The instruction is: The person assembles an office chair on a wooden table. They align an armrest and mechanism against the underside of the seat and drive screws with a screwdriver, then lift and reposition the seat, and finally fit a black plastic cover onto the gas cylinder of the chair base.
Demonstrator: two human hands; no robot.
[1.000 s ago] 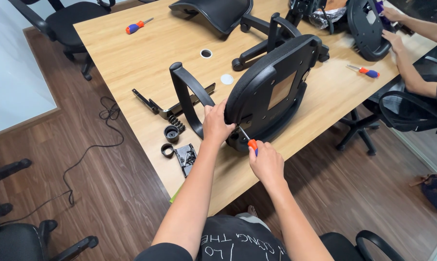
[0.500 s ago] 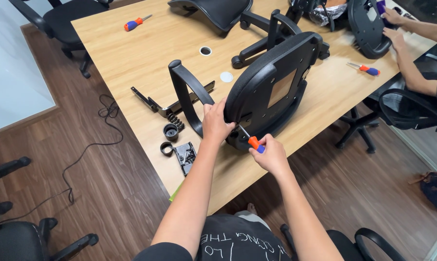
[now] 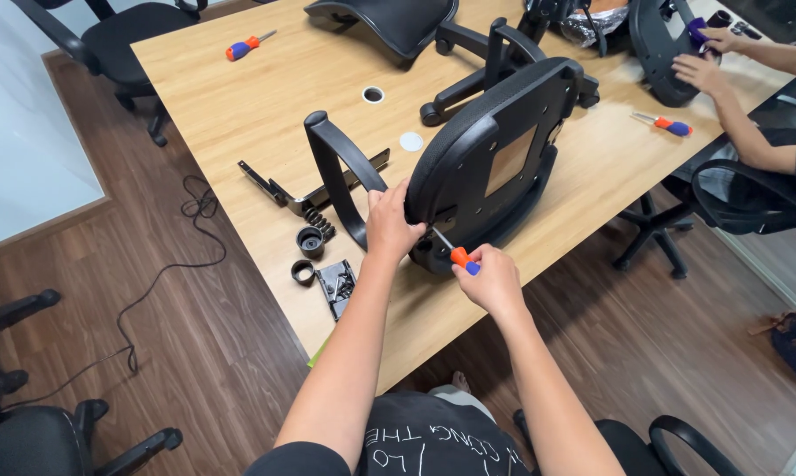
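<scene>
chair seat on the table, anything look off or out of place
The chair seat stands tipped on its edge, underside facing the camera, steadied by the left hand. The right hand drives an orange-handled screwdriver into its lower edge. Loose black fittings lie scattered near the table's near edge. Nothing looks broken.

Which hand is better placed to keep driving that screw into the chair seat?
Probably the right hand: it grips the orange-and-blue screwdriver, whose tip is at the underside of the black chair seat. The left hand is busy bracing the seat's edge.
</scene>
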